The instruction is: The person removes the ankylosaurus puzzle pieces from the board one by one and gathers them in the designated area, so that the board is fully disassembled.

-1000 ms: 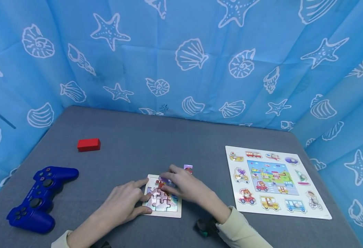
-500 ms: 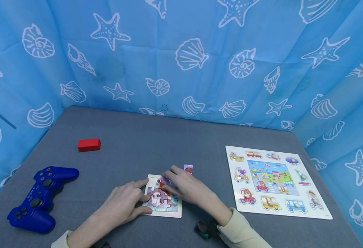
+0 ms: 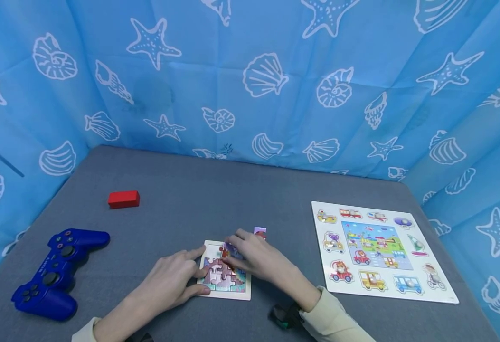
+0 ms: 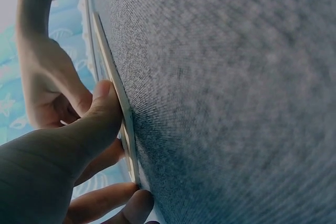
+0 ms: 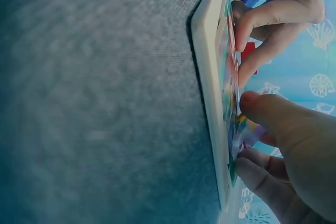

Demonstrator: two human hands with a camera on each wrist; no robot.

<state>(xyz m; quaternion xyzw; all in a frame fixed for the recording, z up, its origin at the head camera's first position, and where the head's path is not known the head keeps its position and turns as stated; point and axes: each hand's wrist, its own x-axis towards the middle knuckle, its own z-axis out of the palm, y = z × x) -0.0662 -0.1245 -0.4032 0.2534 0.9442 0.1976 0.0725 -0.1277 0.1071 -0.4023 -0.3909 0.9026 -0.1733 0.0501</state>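
A small square jigsaw puzzle in a pale wooden tray (image 3: pixel 226 295) lies on the table in front of me, its lower rows filled with interlocking pieces. My left hand (image 3: pixel 174 274) rests along the tray's left side, thumb at the near corner and fingertips pressing on the pieces and rim. Between thumb and fingers my right hand (image 3: pixel 258 256) pinches a purple puzzle piece (image 5: pixel 252 134), tilted up close over the tray's upper part; the fingers partly hide it in the head view. One loose piece (image 3: pixel 260 232) lies on the cloth just beyond the right hand.
A blue game controller (image 3: pixel 57 273) and a red block (image 3: pixel 123 199) lie on the left. To the right is a larger vehicle peg puzzle board (image 3: pixel 438 289). Grey cloth (image 3: pixel 207 199) covers the table, with a blue shell-patterned curtain (image 3: pixel 224 42) behind.
My right fingers have shifted slightly to the right with the purple puzzle piece, and more of the tray's upper left shows. The left hand stays in place.
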